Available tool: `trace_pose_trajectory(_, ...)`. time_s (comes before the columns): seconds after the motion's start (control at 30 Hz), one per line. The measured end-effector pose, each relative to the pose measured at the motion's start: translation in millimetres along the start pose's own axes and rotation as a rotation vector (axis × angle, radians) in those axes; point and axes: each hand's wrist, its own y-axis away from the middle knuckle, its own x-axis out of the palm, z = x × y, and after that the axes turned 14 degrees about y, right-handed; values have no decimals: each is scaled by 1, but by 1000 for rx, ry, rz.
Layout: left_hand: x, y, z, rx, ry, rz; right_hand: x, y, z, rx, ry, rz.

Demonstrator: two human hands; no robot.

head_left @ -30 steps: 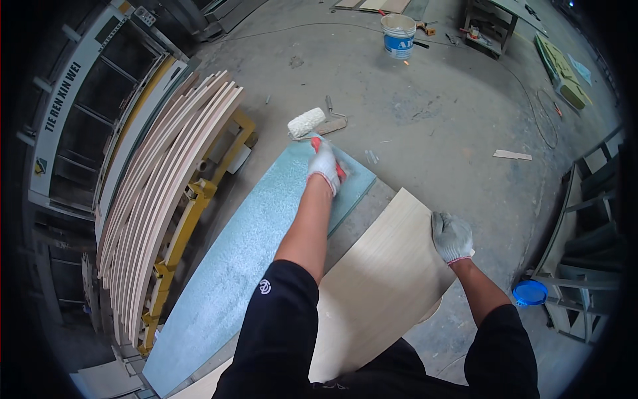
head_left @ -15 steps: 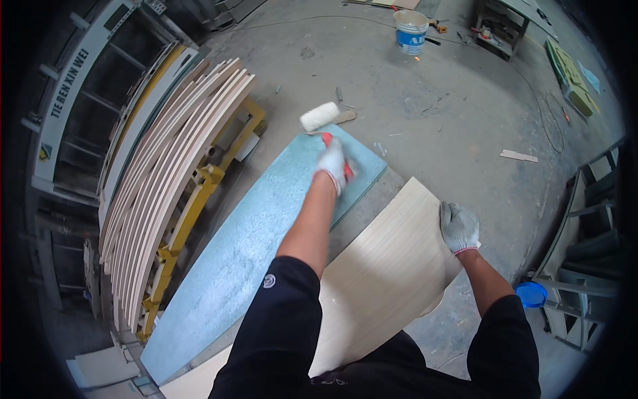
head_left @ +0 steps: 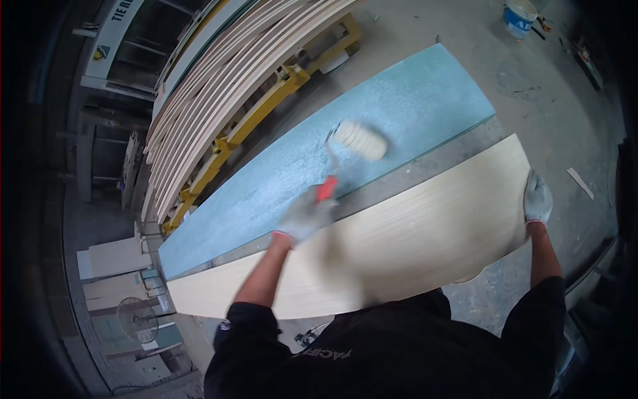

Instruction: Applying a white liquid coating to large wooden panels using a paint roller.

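Observation:
My left hand (head_left: 306, 216), in a whitish knit glove, is closed round the red handle of a paint roller (head_left: 361, 139). The roller's pale cover is over the middle of a long light-blue board (head_left: 425, 86); blur hides whether it touches. That board has a wet-looking, mottled surface and tapers toward the left. Nearer to me lies a pale wood-grain panel (head_left: 425, 219) of similar tapered shape, a grey strip showing between the two. At the panel's right end, my gloved right hand (head_left: 537, 198) grips the edge, its fingers partly hidden.
Several curved wood strips (head_left: 219, 100) are stacked on a yellow rack (head_left: 256, 113) beyond the blue board. A blue-and-white bucket (head_left: 519, 18) stands on the floor at far right. At lower left are a round fan (head_left: 138, 319) and flat boards (head_left: 119, 256). A scrap strip (head_left: 580, 183) lies right.
The roller and my left hand have come back from the blue board's far end to its middle. The view has turned and shifted; my right hand stays at the panel's end.

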Motion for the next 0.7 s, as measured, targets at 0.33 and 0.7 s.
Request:
trace_pose_trajectory(0.33,-172,122,191,-322,-550,179,22,-8,-17,18,54,-9)
trace_pose_trajectory(0.7,-28,-163,-93,76,-399,385,39,-18,-23,-50,107,15)
